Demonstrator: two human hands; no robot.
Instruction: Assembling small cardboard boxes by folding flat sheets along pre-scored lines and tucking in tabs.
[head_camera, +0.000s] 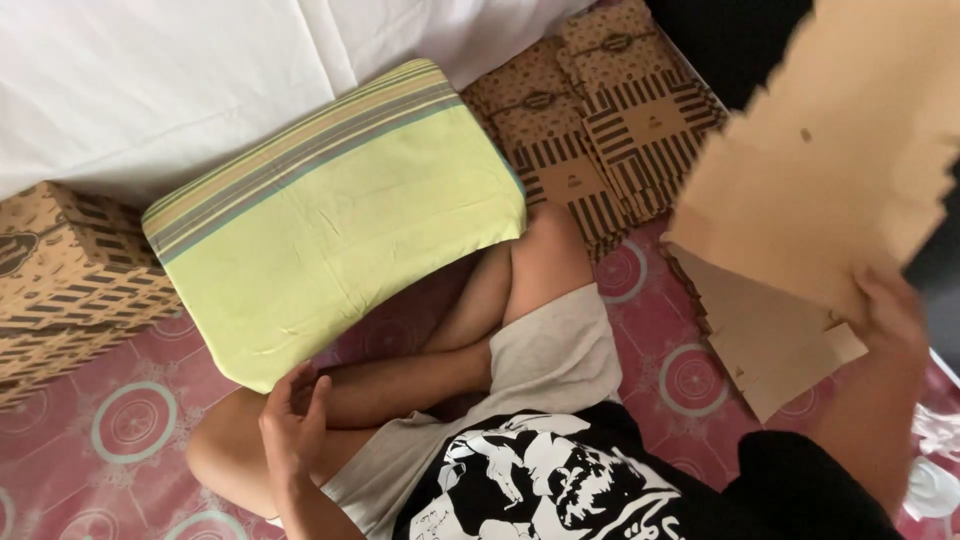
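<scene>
Head view, hidden: the flat cardboard sheet (830, 150) runs off the top and right edges and is blurred (its far outline cannot be made out).
Sheet axis: it slants from lower right to upper left, raised above the pink mat (130, 420).
Right hand (890, 305): grips the sheet's lower edge.
Left hand (292, 425): loosely curled, holding nothing, resting on the knee.
Count: one green pillow (340, 220), one folded box (60, 270) at left, one stack of flat patterned cartons (600, 120).

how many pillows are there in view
1: a yellow-green striped pillow lies on the pink patterned mat before the crossed legs, beside the left hand. Others may be hidden outside the frame.
</scene>
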